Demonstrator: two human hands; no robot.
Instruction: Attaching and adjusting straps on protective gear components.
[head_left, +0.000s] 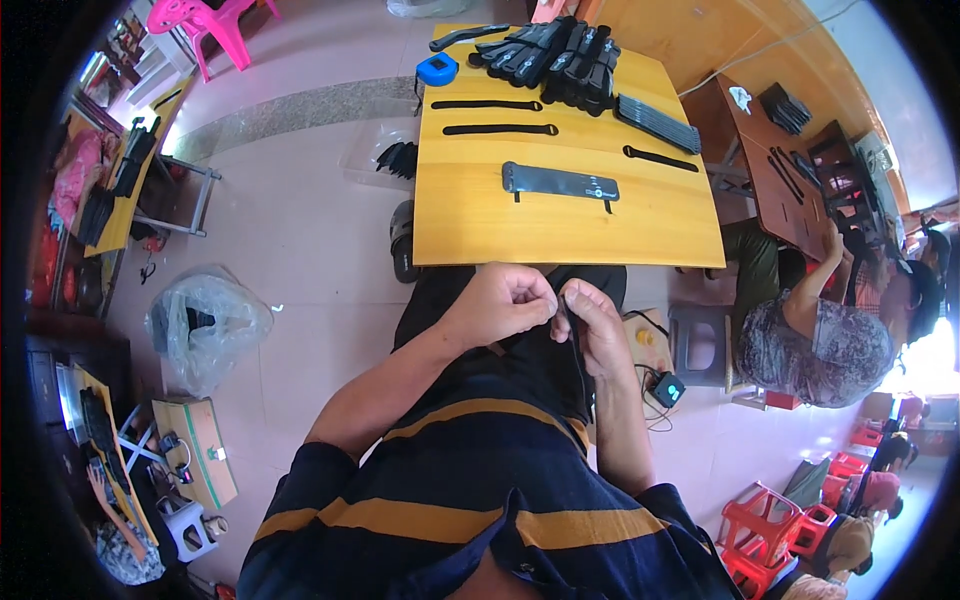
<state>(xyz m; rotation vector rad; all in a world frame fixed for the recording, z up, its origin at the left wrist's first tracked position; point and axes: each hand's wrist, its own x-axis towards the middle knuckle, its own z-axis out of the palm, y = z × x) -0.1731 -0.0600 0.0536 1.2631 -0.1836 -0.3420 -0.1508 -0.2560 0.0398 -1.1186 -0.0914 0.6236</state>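
Over my lap, just below the yellow tabletop (470, 225), my left hand (497, 305) and right hand (597, 325) are pinched closed on what seems a thin black strap (581, 372), limp and light, best held near its end.

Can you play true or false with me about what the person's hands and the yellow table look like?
1. Both hands pinch a thin black strap over the lap. True.
2. The left hand rests on the table. False: it is below the table edge, beside the right hand.
3. A blue tape measure sits on the table. True.
4. The table is bare. False: black straps and a pile of black pieces lie there.
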